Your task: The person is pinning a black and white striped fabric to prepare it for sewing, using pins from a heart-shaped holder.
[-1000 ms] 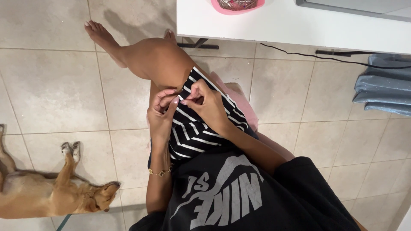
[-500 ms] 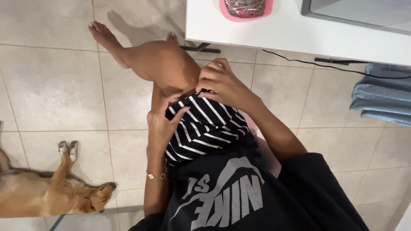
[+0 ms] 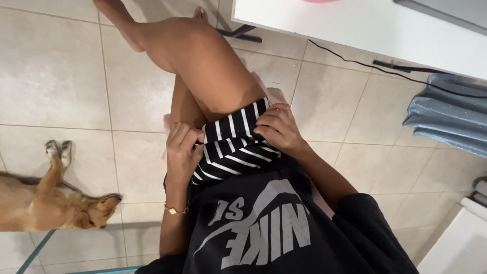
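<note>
I am seated with my legs crossed over a tiled floor. My left hand [image 3: 183,147] pinches the left edge of my black-and-white striped shorts [image 3: 231,144] on my thigh. My right hand [image 3: 276,127] is curled over the right hem of the same shorts, fingers closed on the fabric. A thin gold bracelet [image 3: 175,209] sits on my left wrist. A black shirt with a large grey print [image 3: 264,228] covers my torso below the shorts.
A brown dog [image 3: 50,200] lies on the floor tiles at the left. A white table [image 3: 355,25] stands ahead with a black cable [image 3: 355,61] trailing beneath it. Folded blue-grey fabric [image 3: 449,119] rests at the right. A white edge [image 3: 456,238] sits at lower right.
The camera moved closer and tilted down. Both hands slid down the thigh, from the shorts' upper hem to gripping the fabric at each side. The raised knee now fills more of the view.
</note>
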